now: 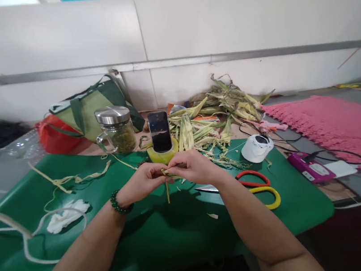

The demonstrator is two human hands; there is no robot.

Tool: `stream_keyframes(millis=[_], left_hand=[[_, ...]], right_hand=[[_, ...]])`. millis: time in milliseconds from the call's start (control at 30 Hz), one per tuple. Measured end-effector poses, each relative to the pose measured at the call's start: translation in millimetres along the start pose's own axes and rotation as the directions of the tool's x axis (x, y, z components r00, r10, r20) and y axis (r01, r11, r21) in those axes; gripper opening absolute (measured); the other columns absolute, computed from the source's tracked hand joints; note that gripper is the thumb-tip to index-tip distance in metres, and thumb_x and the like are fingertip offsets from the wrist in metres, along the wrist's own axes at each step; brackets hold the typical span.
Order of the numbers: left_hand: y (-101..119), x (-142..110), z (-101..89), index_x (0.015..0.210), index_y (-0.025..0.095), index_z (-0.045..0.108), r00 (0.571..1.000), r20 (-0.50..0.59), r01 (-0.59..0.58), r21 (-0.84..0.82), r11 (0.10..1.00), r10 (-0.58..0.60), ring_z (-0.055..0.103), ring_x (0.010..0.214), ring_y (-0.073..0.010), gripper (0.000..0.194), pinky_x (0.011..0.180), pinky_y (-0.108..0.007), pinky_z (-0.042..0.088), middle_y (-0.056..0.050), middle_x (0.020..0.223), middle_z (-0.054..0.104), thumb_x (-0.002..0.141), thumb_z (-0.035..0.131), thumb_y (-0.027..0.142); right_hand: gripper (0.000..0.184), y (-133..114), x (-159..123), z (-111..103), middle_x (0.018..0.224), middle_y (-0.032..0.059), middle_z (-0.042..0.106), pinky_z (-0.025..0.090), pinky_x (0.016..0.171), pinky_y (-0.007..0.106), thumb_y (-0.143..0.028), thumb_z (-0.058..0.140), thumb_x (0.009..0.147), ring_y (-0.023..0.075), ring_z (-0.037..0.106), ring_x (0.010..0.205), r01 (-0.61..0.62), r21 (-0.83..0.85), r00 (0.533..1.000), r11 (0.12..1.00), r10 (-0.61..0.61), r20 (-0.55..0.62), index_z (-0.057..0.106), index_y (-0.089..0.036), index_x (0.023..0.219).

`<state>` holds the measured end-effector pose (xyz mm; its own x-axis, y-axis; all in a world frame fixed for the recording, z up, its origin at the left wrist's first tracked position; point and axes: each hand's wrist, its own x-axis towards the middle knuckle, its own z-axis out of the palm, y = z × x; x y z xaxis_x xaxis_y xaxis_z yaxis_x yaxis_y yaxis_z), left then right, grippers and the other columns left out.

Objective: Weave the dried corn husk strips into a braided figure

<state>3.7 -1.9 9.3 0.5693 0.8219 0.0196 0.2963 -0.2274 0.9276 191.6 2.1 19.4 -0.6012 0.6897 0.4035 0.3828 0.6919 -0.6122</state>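
Observation:
Both hands meet over the middle of a green table (169,229). My left hand (144,183), with a dark bead bracelet on its wrist, is closed round a thin strip of dried husk (167,192) whose end hangs down. My right hand (192,167) pinches the same strip from above, fingers pressed together. A pile of dried corn husks (217,114) lies just beyond the hands. A phone (160,131) leans upright on a yellow tape roll (164,155) right behind them.
Scissors with red and yellow handles (259,188) lie right of my hands. A lidded glass jar (116,130), a green bag (86,108), a white round device (257,148), a purple device (309,167) with cables, a pink mat (338,123), loose strips (68,178) and crumpled tissue (66,220) surround the work.

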Motion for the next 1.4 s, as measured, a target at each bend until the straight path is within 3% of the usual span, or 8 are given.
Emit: stream_keyframes(millis=[167, 500, 633, 1000, 1133, 1400], left_hand=[[1.7, 0.3, 1.3, 0.08, 0.013, 0.07, 1.0, 0.013, -0.017, 0.012, 1.0, 0.017, 0.064, 0.072, -0.0194, 0.021, 0.066, -0.026, 0.049, -0.006, 0.076, 0.071, 0.071, 0.066, 0.032], [0.0, -0.5, -3.4, 0.083, 0.013, 0.069, 1.0, -0.017, 0.004, -0.029, 1.0, -0.005, 0.065, 0.076, -0.0206, 0.023, 0.071, -0.028, 0.05, -0.006, 0.078, 0.072, 0.071, 0.069, 0.033], [1.9, -1.3, -3.1, 0.082, 0.013, 0.069, 1.0, -0.029, -0.01, -0.049, 0.999, 0.008, 0.066, 0.076, -0.0205, 0.023, 0.071, -0.028, 0.051, -0.007, 0.079, 0.072, 0.07, 0.069, 0.033], [2.3, -1.1, -1.0, 0.083, 0.013, 0.07, 1.0, -0.028, -0.011, 0.02, 1.0, 0.011, 0.066, 0.076, -0.0208, 0.021, 0.07, -0.028, 0.051, -0.005, 0.078, 0.072, 0.072, 0.066, 0.031], [1.5, -0.8, -0.5, 0.084, 0.014, 0.069, 1.0, -0.016, -0.018, 0.007, 1.0, 0.018, 0.066, 0.079, -0.0209, 0.018, 0.074, -0.029, 0.051, -0.005, 0.082, 0.072, 0.073, 0.065, 0.028], [2.4, -1.3, -1.2, 0.086, 0.014, 0.068, 0.999, -0.006, -0.034, -0.046, 0.998, 0.034, 0.066, 0.081, -0.0191, 0.015, 0.076, -0.027, 0.051, -0.006, 0.085, 0.072, 0.074, 0.064, 0.023]], right_hand=[[0.018, 0.2, 1.1, -0.1, 0.073, 0.0042, 0.064, 0.038, 0.059, 0.02, -0.021, 0.053, 0.084, 0.0105, 0.055, 0.066, 0.006, 0.071, 0.997, 0.997, -0.011, 0.079, 0.067, -0.012, 0.078], [0.017, -0.2, 2.2, 6.0, 0.06, -0.0008, 0.058, 0.032, 0.05, 0.018, -0.027, 0.059, 0.078, 0.0065, 0.046, 0.053, -0.136, 0.112, 0.986, 0.984, 0.146, -0.084, 0.065, -0.012, 0.071], [0.016, -0.3, 3.3, 8.8, 0.058, -0.0018, 0.056, 0.032, 0.05, 0.018, -0.026, 0.059, 0.077, 0.0059, 0.044, 0.052, -0.125, 0.141, 0.981, 0.982, 0.144, -0.13, 0.064, -0.012, 0.07], [0.015, 2.3, 3.1, 10.3, 0.07, 0.0019, 0.062, 0.034, 0.059, 0.02, -0.026, 0.056, 0.083, 0.0102, 0.052, 0.063, 0.003, -0.046, 0.996, 0.999, -0.007, -0.088, 0.064, -0.015, 0.077], [0.014, 4.5, 3.6, 14.6, 0.074, 0.0031, 0.063, 0.034, 0.061, 0.022, -0.025, 0.055, 0.083, 0.0121, 0.053, 0.068, -0.053, -0.164, 0.991, 0.985, 0.032, -0.132, 0.063, -0.016, 0.076], [0.014, 3.9, 4.2, 20.2, 0.074, 0.004, 0.062, 0.034, 0.06, 0.022, -0.027, 0.056, 0.081, 0.0128, 0.052, 0.068, -0.1, -0.22, 0.979, 0.97, 0.057, -0.196, 0.061, -0.015, 0.076]])
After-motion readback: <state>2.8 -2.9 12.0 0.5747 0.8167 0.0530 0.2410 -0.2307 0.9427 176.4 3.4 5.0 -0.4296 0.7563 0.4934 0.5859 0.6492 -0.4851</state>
